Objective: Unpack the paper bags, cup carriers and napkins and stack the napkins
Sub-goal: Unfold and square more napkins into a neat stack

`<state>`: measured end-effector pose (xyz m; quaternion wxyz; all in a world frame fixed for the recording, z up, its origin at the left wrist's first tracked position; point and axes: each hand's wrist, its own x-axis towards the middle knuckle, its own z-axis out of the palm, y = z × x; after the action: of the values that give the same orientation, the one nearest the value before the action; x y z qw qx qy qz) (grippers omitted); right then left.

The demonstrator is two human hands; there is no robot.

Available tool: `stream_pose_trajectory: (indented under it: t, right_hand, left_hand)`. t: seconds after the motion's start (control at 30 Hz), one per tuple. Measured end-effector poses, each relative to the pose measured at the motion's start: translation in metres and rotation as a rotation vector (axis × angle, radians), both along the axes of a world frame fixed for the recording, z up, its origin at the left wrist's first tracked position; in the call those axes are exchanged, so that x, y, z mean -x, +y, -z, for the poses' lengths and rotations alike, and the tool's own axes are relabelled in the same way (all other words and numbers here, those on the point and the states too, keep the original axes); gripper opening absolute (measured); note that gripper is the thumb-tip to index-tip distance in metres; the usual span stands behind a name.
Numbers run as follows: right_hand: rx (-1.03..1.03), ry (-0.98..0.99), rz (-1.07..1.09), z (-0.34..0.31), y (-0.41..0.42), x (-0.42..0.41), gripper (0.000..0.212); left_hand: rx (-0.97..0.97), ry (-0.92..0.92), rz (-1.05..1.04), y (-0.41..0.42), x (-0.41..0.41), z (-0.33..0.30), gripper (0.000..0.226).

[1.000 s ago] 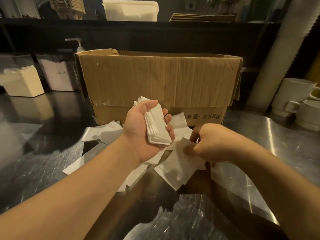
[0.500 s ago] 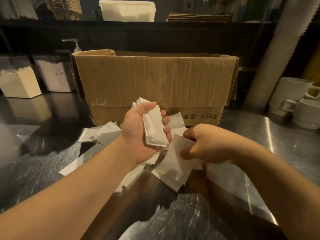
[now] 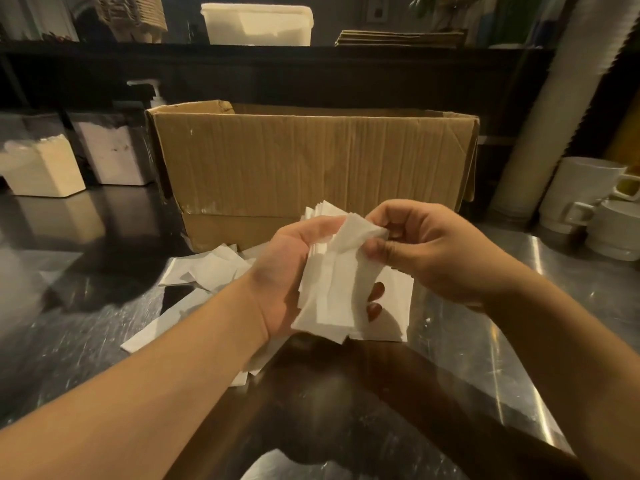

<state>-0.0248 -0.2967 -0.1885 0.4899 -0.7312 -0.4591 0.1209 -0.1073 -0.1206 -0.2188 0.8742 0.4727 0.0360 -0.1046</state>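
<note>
- Far left, back of the steel desk: cream napkin block, w/ a white-filled container just beside it on its right.
- Behind those: pump bottle, only top showing past the box corner.
- Loose napkins lie scattered flat on desk, left of and under the forearms, in front of the box; some overlap.
- Centre back: open cardboard box, upright, flaps up; contents not visible from here.
- Shelf above/behind box carries a pale lidded tub and a flat stack of brown paper items; can't tell what exactly they are.
- Left hand: palm up, above desk in front of box, fingers curled round a napkin stack; two fingertips show through on the stack's right side. Stack is uneven, edges not squared.
- Single napkin lies over top of that stack, touching it, upper corner crumpled.
- Right hand: just right of the left, thumb + forefinger pinching the single napkin's upper right corner; other fingers curled in.
- One more napkin shows flat beneath the stack, on the desk below the hands.
- Right side: tall pale ribbed column, leaning; looks like stacked cups, can't confirm.
- Far right on desk: white mugs, stacked/grouped, handles facing forward, well apart from the hands.
</note>
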Motion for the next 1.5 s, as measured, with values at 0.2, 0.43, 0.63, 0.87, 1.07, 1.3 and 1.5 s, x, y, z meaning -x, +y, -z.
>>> stream_pose_trajectory:
  t: [0.2,0.43,0.63,0.87,1.07,1.3,1.5]
  right_hand:
    - [-0.094,-0.011,0.164,0.005,0.007,0.001,0.009]
    - [-0.185,-0.16,0.304,0.008,0.009,0.003,0.007]
    - [-0.243,0.348,-0.005,-0.01,-0.007,-0.002,0.009]
    - [0.002,0.126,0.167,0.0,0.006,0.003,0.011]
    - [-0.014,0.109,0.276,0.004,0.011,0.008,0.006]
    - [0.125,0.009,0.523,0.01,0.009,-0.014,0.013]
    - [0.641,-0.164,0.482,0.029,0.015,-0.031,0.055]
  left_hand:
    - [-0.059,-0.035,0.009,-0.003,-0.001,0.001,0.056]
    - [-0.033,-0.019,-0.017,-0.002,-0.001,0.002,0.054]
    - [0.032,-0.036,0.002,-0.001,-0.001,0.004,0.059]
    - [-0.031,0.008,-0.021,-0.001,-0.002,0.004,0.058]
    - [-0.025,0.021,0.029,-0.004,0.003,0.0,0.067]
    - [0.123,0.032,-0.054,-0.004,0.002,0.001,0.05]
    - [0.163,0.065,-0.191,-0.002,-0.002,0.002,0.051]
